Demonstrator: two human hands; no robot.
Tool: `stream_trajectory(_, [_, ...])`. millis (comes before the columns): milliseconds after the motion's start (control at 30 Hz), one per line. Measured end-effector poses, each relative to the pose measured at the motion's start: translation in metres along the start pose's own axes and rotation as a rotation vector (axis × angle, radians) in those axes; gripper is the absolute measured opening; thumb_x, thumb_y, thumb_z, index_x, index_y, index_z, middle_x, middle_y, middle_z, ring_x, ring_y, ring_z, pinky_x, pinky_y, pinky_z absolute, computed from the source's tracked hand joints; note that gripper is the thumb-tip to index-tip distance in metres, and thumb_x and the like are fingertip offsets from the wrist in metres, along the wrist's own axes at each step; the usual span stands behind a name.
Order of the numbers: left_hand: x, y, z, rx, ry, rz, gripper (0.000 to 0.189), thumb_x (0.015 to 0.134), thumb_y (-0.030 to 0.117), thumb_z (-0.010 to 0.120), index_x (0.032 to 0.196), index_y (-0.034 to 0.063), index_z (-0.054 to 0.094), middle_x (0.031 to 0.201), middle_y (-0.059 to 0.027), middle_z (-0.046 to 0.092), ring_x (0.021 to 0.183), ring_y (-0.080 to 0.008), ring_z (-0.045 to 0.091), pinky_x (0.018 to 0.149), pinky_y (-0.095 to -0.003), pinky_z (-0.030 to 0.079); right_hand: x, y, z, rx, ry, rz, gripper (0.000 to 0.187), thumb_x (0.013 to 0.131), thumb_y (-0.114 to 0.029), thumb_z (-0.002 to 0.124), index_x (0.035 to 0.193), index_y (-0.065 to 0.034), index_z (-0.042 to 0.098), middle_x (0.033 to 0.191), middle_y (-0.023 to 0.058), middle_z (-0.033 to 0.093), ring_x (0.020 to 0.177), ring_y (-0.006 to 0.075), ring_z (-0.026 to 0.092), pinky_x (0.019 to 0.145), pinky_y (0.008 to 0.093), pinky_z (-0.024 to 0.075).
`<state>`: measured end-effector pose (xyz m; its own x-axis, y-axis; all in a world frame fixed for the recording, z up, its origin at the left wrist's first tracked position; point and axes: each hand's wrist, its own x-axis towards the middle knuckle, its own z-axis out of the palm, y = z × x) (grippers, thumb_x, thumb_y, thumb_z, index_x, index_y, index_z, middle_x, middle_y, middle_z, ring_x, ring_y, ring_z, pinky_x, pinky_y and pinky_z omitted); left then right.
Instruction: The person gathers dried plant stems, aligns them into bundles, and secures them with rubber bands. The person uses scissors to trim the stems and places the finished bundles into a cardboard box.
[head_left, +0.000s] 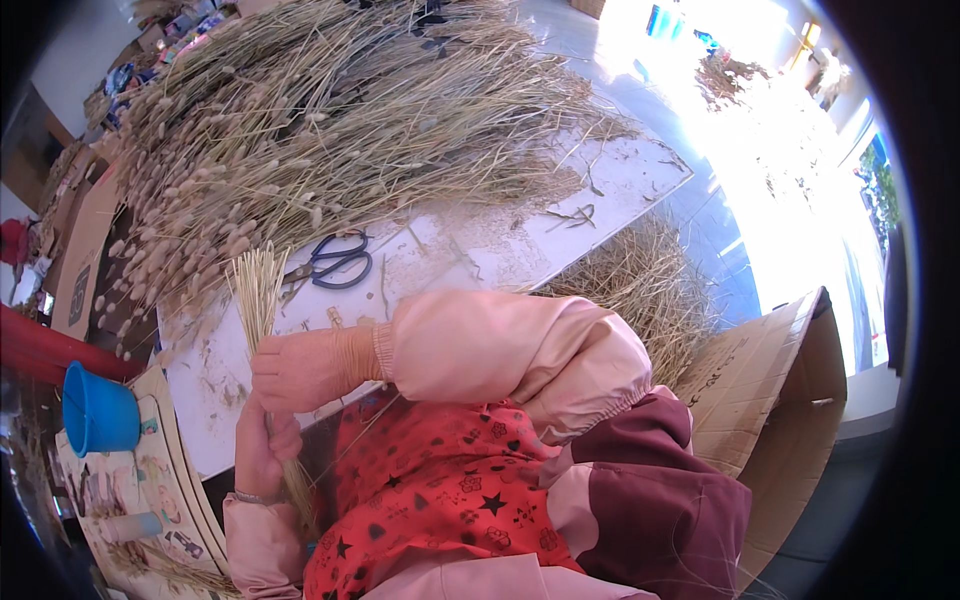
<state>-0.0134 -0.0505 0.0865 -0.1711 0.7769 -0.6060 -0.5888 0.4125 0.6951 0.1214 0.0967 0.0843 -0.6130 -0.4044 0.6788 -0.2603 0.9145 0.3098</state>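
A bundle of dried grass stems (259, 289) stands nearly upright at the left front edge of the table, its cut ends fanned out at the top. My right hand (307, 371) wraps around the bundle's middle, with that arm reaching across my body. Just below it, my left hand (264, 446) also grips the stems. The bundle's lower part (300, 487) hangs down beside my red apron, and its far end is hidden. Black-handled scissors (330, 262) lie on the table, to the right of the fanned ends.
A large heap of dried bunny-tail grass (360, 120) covers the back of the white table (510, 247). To the left, a blue bucket (101, 412) rests on a stool or small stand. Loose straw (637, 285) and an open cardboard box (757, 405) are on the right.
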Motion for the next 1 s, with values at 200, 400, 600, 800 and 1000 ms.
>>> stream_trajectory(200, [-0.002,0.018,0.001,-0.082,-0.12,0.243,0.041,0.1,0.052,0.037,0.093,0.0136,0.051,0.067,0.0026,0.046,0.042,-0.0065,0.034,0.036,-0.0213,0.024,0.016,-0.007,0.031,0.262,0.247,0.636,0.01,0.078,-0.012,0.063,0.084,-0.0061,0.059,0.074,0.004,0.054,0.073,0.0181,0.052,0.07,0.0325,0.0434])
stream_trajectory(400, [-0.013,0.019,-0.012,-0.072,-0.12,0.306,0.066,0.096,0.064,0.032,0.133,0.0094,0.041,0.098,-0.0106,0.058,0.073,-0.0212,0.062,0.069,-0.0381,0.056,0.018,-0.024,0.038,1.716,0.565,1.351,0.016,0.096,-0.02,0.058,0.089,-0.0051,0.059,0.082,-0.0028,0.054,0.074,0.0106,0.047,0.073,0.025,0.0421])
stream_trajectory(600, [-0.06,0.002,-0.027,0.222,-0.559,0.092,0.074,0.089,0.053,0.058,0.14,0.005,0.034,0.097,-0.0128,0.061,0.069,-0.018,0.064,0.067,-0.0319,0.055,0.009,-0.011,0.031,2.066,0.791,1.113,0.017,0.098,-0.021,0.053,0.092,-0.0054,0.056,0.083,-0.0014,0.051,0.077,0.0107,0.045,0.073,0.0264,0.0393])
stream_trajectory(800, [-0.098,0.077,-0.034,1.468,-0.124,0.525,0.058,0.078,0.027,0.075,0.127,0.0086,0.05,0.078,-0.0066,0.06,0.065,-0.0171,0.057,0.059,-0.0311,0.046,0.019,-0.008,-0.014,2.478,0.447,0.421,0.023,0.089,-0.028,0.066,0.088,-0.0072,0.057,0.079,0.0006,0.053,0.073,0.0139,0.045,0.071,0.029,0.0383])
stream_trajectory(1000, [-0.108,0.157,-0.034,2.163,0.531,1.355,0.052,0.068,-0.002,0.066,0.117,0.0081,0.055,0.087,-0.0087,0.062,0.082,-0.0315,0.061,0.065,-0.0427,0.045,0.054,0.013,-0.039,1.174,-0.33,0.527,0.014,0.092,-0.014,0.059,0.082,-0.0042,0.056,0.08,0.0046,0.056,0.075,0.0196,0.054,0.068,0.0354,0.0436])
